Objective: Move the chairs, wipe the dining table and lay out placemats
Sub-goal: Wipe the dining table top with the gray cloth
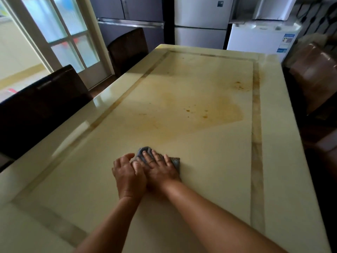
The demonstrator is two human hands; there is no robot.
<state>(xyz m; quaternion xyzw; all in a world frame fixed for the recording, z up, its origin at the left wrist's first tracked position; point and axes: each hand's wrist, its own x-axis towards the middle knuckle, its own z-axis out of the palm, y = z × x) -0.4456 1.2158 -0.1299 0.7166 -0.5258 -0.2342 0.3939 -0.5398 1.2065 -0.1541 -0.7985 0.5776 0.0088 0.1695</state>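
Observation:
A cream dining table [209, 161] with a darker inlaid border fills the view. Brownish stains [197, 110] spread over its middle and far right part. A small grey cloth [175, 161] lies flat on the near half of the table. My right hand [158, 167] presses down on the cloth with fingers spread. My left hand [128, 175] rests beside it, its fingers touching the cloth's left edge and partly overlapped by the right hand. Most of the cloth is hidden under the hands.
Two dark chairs [42, 106] [128, 50] stand along the table's left side. Brown chairs [313, 75] stand on the right. Refrigerators [200, 22] line the wall beyond the far end. A glass-paned door [71, 37] is at the back left.

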